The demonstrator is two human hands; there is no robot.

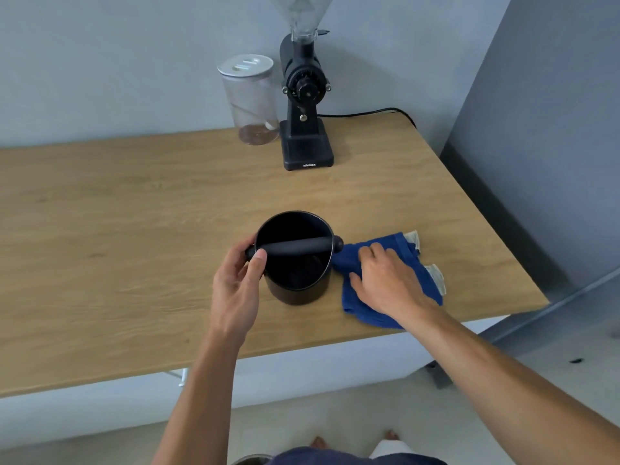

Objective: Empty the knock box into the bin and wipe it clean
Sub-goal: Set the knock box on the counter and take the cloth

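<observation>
The knock box — a matte black, rigid cylinder with a padded bar across its mouth — stands upright mid-desk. The left hand wraps its wall at nine o'clock, a closed grip. At three o'clock the right hand rests flat, uncurled, on a soft blue cloth — limp, best bunched.

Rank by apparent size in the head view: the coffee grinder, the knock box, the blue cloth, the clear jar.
1. coffee grinder
2. blue cloth and knock box: similar, cloth partly covered by the right hand, so unranked
3. clear jar, though farther away
</observation>
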